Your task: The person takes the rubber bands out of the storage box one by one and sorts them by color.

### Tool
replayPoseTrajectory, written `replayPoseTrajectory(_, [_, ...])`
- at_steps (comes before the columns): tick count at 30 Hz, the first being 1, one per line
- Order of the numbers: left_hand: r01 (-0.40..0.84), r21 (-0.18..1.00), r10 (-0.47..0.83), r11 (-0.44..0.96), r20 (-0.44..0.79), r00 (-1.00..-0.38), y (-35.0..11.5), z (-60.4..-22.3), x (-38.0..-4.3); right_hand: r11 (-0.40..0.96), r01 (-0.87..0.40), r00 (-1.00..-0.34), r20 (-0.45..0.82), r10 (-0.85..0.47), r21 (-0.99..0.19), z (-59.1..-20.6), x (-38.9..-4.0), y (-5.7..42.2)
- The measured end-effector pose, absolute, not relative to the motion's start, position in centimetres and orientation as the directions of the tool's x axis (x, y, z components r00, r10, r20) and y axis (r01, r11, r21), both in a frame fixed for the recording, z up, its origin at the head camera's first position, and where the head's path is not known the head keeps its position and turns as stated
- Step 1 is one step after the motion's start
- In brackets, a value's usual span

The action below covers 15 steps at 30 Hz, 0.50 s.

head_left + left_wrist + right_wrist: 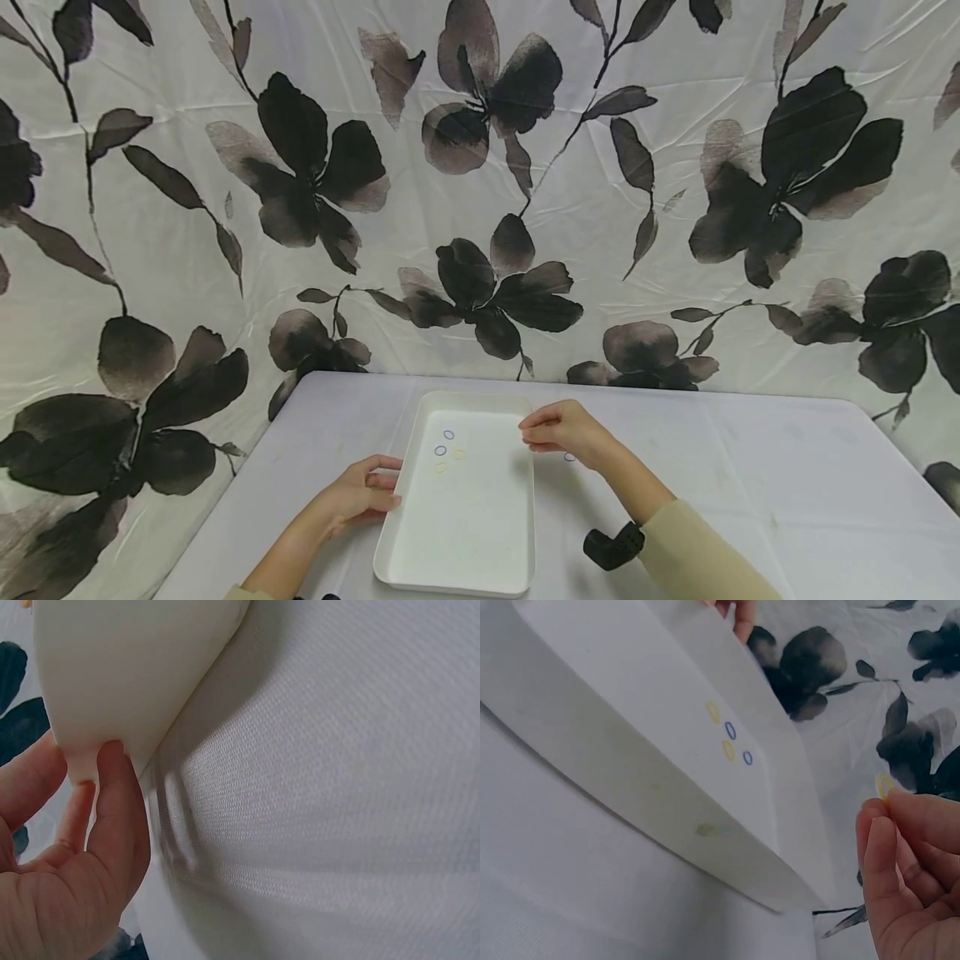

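Note:
A shallow white tray (457, 533) lies on the table with small thin rings in its far half. Two are blue, one of them this blue ring (449, 434); two are yellow, including this yellow ring (713, 712). My left hand (360, 492) holds the tray's left side, thumb and fingers at its wall (112, 690). Over the tray's right rim, my right hand (566, 433) pinches another small yellow ring (885, 785) between thumb and fingertip. One more blue ring (570, 457) shows on the table beside the right hand, partly hidden by it.
A white cloth (720, 483) covers the table. Behind its far edge hangs a white curtain (637, 225) with dark flowers. A black wrist device (613, 547) sits at the right sleeve (697, 550).

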State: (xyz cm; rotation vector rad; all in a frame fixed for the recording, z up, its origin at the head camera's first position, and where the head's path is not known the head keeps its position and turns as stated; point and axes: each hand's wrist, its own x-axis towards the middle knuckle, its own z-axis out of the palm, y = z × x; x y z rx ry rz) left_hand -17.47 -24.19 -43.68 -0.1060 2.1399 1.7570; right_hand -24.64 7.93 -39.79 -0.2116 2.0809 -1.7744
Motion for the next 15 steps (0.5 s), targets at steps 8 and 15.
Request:
replayPoseTrajectory(8, [-0.285, 0.934, 0.179, 0.215, -0.324, -0.929, -24.3, -43.8, -17.5, 0.193, 0.107, -0.915, -0.173, -0.365, -0.975, -39.9, -24.4, 9.3])
replayPoseTrajectory(15, [-0.282, 0.935, 0.199, 0.215, -0.324, -0.925, -24.5, -43.9, -17.5, 0.223, 0.099, -0.920, -0.174, -0.350, -0.970, -39.9, -24.2, 10.5])
